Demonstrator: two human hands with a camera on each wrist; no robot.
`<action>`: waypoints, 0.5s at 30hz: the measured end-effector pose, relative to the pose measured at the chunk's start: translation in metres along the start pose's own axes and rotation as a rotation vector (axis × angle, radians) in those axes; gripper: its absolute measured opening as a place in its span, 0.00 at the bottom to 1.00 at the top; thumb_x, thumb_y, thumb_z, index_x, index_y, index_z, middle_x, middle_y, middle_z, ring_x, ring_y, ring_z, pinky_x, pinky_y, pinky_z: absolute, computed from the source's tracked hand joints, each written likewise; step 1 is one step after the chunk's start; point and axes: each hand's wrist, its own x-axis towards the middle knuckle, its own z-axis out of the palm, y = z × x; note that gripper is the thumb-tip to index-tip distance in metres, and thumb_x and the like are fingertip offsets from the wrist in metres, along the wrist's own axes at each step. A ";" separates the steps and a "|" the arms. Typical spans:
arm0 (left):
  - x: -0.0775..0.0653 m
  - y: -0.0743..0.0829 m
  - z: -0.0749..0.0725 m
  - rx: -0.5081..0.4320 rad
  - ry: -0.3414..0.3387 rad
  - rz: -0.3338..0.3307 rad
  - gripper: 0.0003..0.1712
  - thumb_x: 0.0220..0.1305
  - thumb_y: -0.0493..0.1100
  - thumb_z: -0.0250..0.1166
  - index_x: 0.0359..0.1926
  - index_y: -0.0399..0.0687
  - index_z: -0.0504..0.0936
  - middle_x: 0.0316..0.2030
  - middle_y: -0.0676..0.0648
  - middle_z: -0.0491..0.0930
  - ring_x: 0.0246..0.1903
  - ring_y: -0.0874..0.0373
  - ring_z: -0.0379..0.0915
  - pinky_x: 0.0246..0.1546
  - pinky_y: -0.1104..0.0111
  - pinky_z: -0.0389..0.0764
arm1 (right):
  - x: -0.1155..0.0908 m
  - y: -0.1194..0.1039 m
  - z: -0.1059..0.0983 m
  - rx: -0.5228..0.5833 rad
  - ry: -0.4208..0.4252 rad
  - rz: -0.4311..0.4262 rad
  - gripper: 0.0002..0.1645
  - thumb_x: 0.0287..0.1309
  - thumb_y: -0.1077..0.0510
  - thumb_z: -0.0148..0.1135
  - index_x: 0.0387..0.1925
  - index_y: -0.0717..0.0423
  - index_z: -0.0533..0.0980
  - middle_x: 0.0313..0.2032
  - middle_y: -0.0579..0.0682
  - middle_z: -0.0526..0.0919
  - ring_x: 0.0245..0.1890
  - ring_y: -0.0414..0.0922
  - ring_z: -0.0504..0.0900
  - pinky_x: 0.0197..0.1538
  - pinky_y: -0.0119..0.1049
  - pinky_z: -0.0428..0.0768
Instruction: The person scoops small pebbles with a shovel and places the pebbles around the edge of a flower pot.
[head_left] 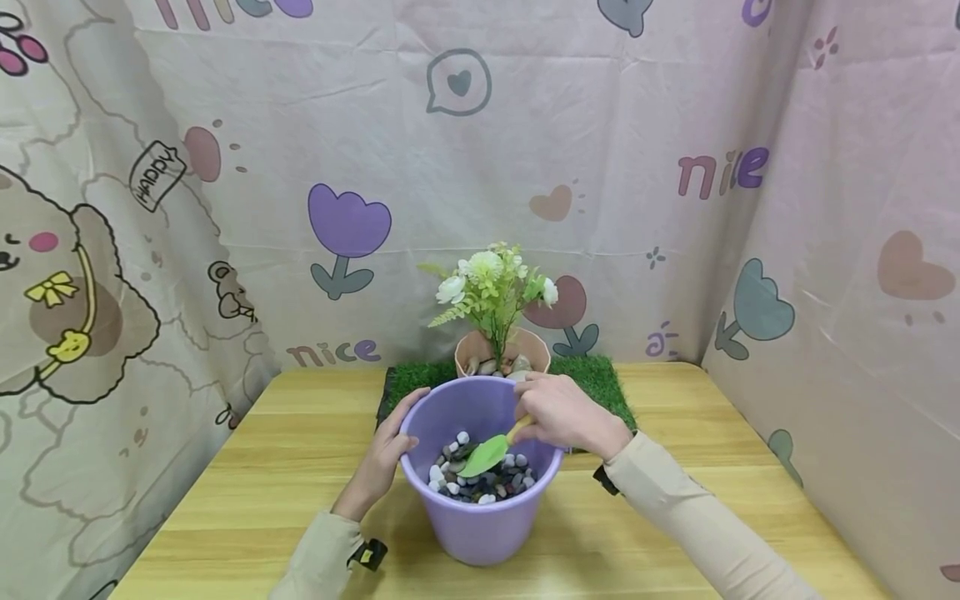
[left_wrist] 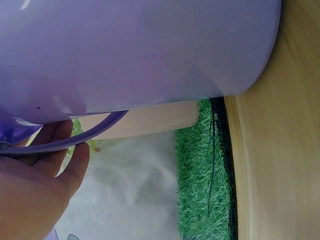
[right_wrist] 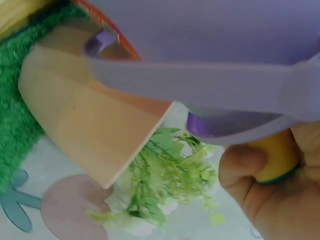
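Observation:
A purple bucket [head_left: 483,532] stands on the wooden table, with black, grey and white pebbles [head_left: 516,481] at its bottom. My left hand [head_left: 386,454] grips its left rim, thumb over the inside. In the left wrist view those fingers lie by the rim and the bucket's curved handle [left_wrist: 97,131]. Over the right side of the bucket, my right hand [head_left: 564,414] holds a small garden trowel [head_left: 486,456] by its yellow grip [right_wrist: 277,156]. The green blade points down-left, low over the pebbles.
Behind the bucket, a peach flowerpot [head_left: 542,352] with stones and white-flowered greenery [head_left: 491,287] stands on an artificial grass mat [head_left: 600,385]. Patterned cloth [head_left: 480,167] hangs around the back and sides of the table [head_left: 675,533].

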 end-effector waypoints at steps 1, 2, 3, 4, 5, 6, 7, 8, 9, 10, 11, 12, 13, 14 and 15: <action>0.000 0.000 0.000 0.001 -0.001 0.001 0.42 0.55 0.35 0.46 0.74 0.48 0.58 0.69 0.36 0.62 0.57 0.35 0.70 0.48 0.57 0.79 | 0.000 0.000 -0.001 -0.015 -0.002 -0.023 0.14 0.44 0.36 0.70 0.22 0.39 0.86 0.27 0.35 0.74 0.34 0.37 0.70 0.30 0.29 0.70; 0.000 0.000 0.000 0.002 -0.001 0.002 0.42 0.55 0.35 0.46 0.74 0.47 0.58 0.69 0.36 0.63 0.57 0.34 0.70 0.48 0.57 0.80 | 0.001 0.000 -0.001 -0.028 -0.003 -0.048 0.14 0.45 0.36 0.70 0.22 0.39 0.86 0.28 0.35 0.74 0.34 0.37 0.69 0.30 0.29 0.70; 0.000 0.000 -0.001 0.002 -0.001 0.002 0.42 0.55 0.35 0.46 0.74 0.47 0.58 0.69 0.36 0.63 0.57 0.34 0.70 0.48 0.57 0.80 | 0.001 0.000 -0.002 -0.046 -0.002 -0.073 0.14 0.45 0.36 0.69 0.22 0.39 0.86 0.28 0.36 0.74 0.35 0.37 0.69 0.30 0.29 0.71; 0.000 0.000 -0.001 0.001 -0.001 0.002 0.42 0.55 0.35 0.46 0.74 0.46 0.58 0.69 0.36 0.63 0.57 0.34 0.70 0.47 0.57 0.80 | 0.001 0.000 -0.002 -0.064 0.001 -0.096 0.14 0.45 0.36 0.69 0.22 0.39 0.86 0.28 0.36 0.73 0.35 0.38 0.69 0.30 0.29 0.71; 0.000 -0.001 -0.001 -0.001 0.000 0.003 0.42 0.55 0.35 0.46 0.74 0.46 0.58 0.68 0.36 0.63 0.57 0.34 0.70 0.47 0.56 0.80 | 0.001 0.000 -0.002 -0.079 0.005 -0.116 0.14 0.45 0.36 0.69 0.23 0.38 0.86 0.28 0.36 0.73 0.35 0.38 0.69 0.31 0.29 0.71; 0.000 -0.001 -0.001 -0.002 0.000 0.003 0.42 0.55 0.35 0.46 0.74 0.46 0.58 0.68 0.36 0.63 0.57 0.34 0.70 0.48 0.56 0.80 | 0.001 0.000 -0.003 -0.092 0.008 -0.131 0.14 0.45 0.36 0.68 0.24 0.38 0.87 0.28 0.35 0.73 0.35 0.38 0.69 0.31 0.29 0.71; 0.000 -0.002 0.000 -0.004 0.000 0.003 0.41 0.55 0.35 0.46 0.74 0.45 0.58 0.69 0.36 0.63 0.57 0.34 0.70 0.48 0.56 0.80 | 0.001 -0.001 -0.003 -0.097 0.008 -0.142 0.13 0.45 0.36 0.68 0.24 0.38 0.87 0.28 0.35 0.72 0.35 0.38 0.69 0.31 0.29 0.72; 0.000 -0.002 0.000 -0.005 0.000 0.003 0.41 0.55 0.35 0.46 0.74 0.45 0.58 0.69 0.36 0.63 0.57 0.34 0.70 0.48 0.56 0.80 | 0.001 -0.002 -0.003 -0.097 0.005 -0.154 0.13 0.45 0.36 0.69 0.25 0.38 0.87 0.28 0.35 0.72 0.35 0.38 0.69 0.32 0.29 0.72; 0.000 -0.002 0.000 -0.004 -0.001 0.003 0.41 0.55 0.35 0.46 0.74 0.46 0.58 0.69 0.36 0.63 0.58 0.34 0.69 0.48 0.56 0.80 | 0.001 -0.002 -0.003 -0.095 0.002 -0.164 0.13 0.45 0.36 0.69 0.24 0.38 0.87 0.28 0.35 0.72 0.35 0.38 0.69 0.32 0.29 0.72; 0.000 -0.003 0.000 -0.002 -0.004 0.003 0.41 0.55 0.35 0.46 0.74 0.46 0.58 0.69 0.36 0.63 0.58 0.34 0.69 0.48 0.56 0.80 | 0.001 -0.003 -0.003 -0.090 -0.005 -0.174 0.13 0.45 0.36 0.69 0.24 0.38 0.87 0.28 0.35 0.73 0.36 0.38 0.69 0.33 0.29 0.73; 0.000 -0.003 0.000 0.001 -0.005 0.004 0.41 0.55 0.35 0.46 0.74 0.46 0.58 0.69 0.36 0.62 0.58 0.34 0.69 0.48 0.57 0.79 | 0.002 -0.005 -0.004 -0.087 -0.010 -0.183 0.13 0.45 0.36 0.68 0.24 0.38 0.87 0.28 0.35 0.73 0.36 0.38 0.69 0.33 0.29 0.73; 0.000 -0.003 0.000 0.004 -0.006 0.006 0.41 0.55 0.35 0.46 0.74 0.47 0.58 0.69 0.36 0.62 0.59 0.34 0.69 0.49 0.58 0.79 | 0.002 -0.006 -0.005 -0.081 -0.014 -0.193 0.13 0.45 0.36 0.69 0.24 0.38 0.86 0.28 0.35 0.74 0.36 0.38 0.70 0.33 0.29 0.73; 0.000 -0.003 0.000 0.004 -0.004 0.009 0.41 0.55 0.35 0.46 0.74 0.47 0.58 0.69 0.36 0.63 0.59 0.34 0.69 0.49 0.58 0.79 | 0.003 -0.008 -0.005 -0.078 -0.017 -0.202 0.13 0.45 0.36 0.69 0.23 0.38 0.86 0.28 0.35 0.74 0.37 0.38 0.70 0.33 0.29 0.73; 0.000 -0.003 0.000 0.007 0.000 0.011 0.41 0.55 0.35 0.46 0.74 0.48 0.58 0.69 0.37 0.63 0.59 0.35 0.69 0.49 0.59 0.79 | 0.004 -0.008 -0.006 -0.080 -0.017 -0.208 0.14 0.45 0.36 0.68 0.23 0.38 0.86 0.28 0.35 0.74 0.37 0.38 0.70 0.34 0.29 0.74; 0.001 -0.002 -0.001 0.008 0.005 0.014 0.41 0.55 0.35 0.47 0.74 0.49 0.59 0.69 0.37 0.63 0.59 0.35 0.69 0.49 0.60 0.79 | 0.005 -0.009 -0.006 -0.082 -0.016 -0.212 0.14 0.45 0.36 0.68 0.22 0.38 0.85 0.27 0.35 0.74 0.36 0.38 0.70 0.34 0.29 0.73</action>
